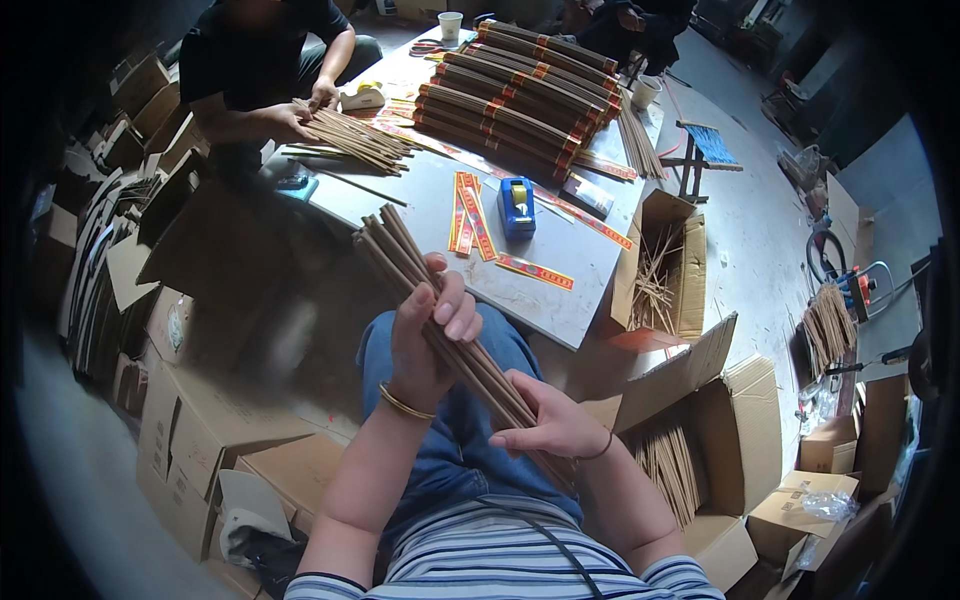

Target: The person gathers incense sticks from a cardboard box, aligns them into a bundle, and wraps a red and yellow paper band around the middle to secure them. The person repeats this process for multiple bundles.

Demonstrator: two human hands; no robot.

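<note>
Stick bundle (476,370) slants 11-to-5 o'clock in front of you; your left hand (414,345) wraps its upper length, your right hand (545,415) clasps lower, presumably keeping it aligned. Tape dispenser (517,212) at 12, likely for reach.

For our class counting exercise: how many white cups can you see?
2: one white cup left of the stacked stick bundles' far end, another white cup to their right. Others may be hidden.

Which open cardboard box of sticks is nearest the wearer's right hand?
The lower box, beside the right hand, with roughly parallel sticks. The upper box, by the table, is farther off, with jumbled sticks.
</note>
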